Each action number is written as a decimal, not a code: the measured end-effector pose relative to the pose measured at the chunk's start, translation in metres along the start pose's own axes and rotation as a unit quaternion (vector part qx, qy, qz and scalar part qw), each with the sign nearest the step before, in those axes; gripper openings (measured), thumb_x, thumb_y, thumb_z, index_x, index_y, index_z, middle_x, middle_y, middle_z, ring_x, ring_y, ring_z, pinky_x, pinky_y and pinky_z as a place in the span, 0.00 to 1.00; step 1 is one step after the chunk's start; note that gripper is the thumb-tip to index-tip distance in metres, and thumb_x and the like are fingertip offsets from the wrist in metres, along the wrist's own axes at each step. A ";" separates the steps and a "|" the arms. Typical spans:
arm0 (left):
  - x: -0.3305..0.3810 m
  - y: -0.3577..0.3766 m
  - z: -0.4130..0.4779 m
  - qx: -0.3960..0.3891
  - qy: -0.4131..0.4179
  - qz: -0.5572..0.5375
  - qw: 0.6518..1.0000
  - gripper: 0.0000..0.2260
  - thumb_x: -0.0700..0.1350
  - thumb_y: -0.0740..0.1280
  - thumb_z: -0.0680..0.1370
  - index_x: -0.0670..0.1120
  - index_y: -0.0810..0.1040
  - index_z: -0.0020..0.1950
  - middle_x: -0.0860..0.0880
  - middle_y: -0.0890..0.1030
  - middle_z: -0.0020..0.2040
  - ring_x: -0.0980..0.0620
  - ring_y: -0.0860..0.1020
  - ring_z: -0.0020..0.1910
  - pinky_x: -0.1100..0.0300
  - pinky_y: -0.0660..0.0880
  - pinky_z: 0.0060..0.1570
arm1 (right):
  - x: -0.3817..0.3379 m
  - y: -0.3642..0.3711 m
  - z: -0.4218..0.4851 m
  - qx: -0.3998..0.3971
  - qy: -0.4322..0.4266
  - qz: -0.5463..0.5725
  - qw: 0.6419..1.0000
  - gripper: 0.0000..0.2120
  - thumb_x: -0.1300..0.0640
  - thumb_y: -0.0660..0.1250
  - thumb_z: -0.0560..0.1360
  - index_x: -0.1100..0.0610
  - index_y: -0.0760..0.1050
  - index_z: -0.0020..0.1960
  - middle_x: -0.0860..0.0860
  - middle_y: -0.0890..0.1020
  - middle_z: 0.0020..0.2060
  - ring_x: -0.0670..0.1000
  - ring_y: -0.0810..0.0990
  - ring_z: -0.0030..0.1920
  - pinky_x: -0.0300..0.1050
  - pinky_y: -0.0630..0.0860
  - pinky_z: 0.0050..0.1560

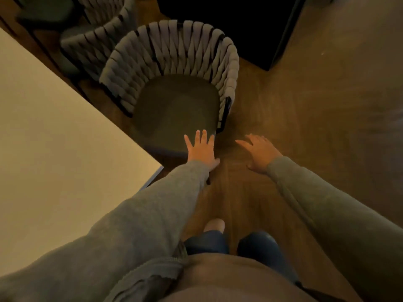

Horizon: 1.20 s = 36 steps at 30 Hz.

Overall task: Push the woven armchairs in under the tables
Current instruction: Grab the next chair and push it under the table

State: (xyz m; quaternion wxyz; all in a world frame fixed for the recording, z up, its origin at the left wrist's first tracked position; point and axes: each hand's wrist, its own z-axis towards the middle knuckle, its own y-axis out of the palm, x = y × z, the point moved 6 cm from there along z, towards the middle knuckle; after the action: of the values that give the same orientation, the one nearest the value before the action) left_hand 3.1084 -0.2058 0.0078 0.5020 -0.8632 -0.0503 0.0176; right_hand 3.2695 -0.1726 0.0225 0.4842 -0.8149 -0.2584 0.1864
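Left hand [202, 149]: our fingers spread wide over the woven armchair [174, 83] seat edge, holding nothing.
Right hand [259, 152]: open, above the floor [305, 127].

The armchair [174, 68] has a grey woven-strap back on a black frame and a dark, possibly olive seat; the table [43, 127] is cream, the floor [305, 105] brown wood-grain, the sleeves [152, 214] grey

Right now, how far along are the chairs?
Done: the farther woven armchairs seem to sit close along the table, though how far under is unclear. In hand: the nearest armchair stands clear of the table on the wooden floor; the left hand reaches over its seat edge, the right hand is open beside it. Left: pushing it in.
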 end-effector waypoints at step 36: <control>-0.003 -0.203 0.435 0.016 -0.338 -0.482 0.808 0.46 0.71 0.62 0.72 0.51 0.45 0.80 0.47 0.49 0.80 0.44 0.45 0.78 0.36 0.40 0.73 | 0.177 -0.287 0.535 -0.057 -0.443 -0.390 0.805 0.45 0.68 0.67 0.74 0.48 0.45 0.80 0.54 0.43 0.79 0.55 0.41 0.79 0.57 0.43 0.78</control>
State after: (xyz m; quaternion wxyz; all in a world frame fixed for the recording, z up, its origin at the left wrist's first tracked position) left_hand 3.0561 0.2701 -0.0318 0.4109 -0.6594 -0.6262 0.0651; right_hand 3.0452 0.4184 0.0204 0.3014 -0.5007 -0.7511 0.3072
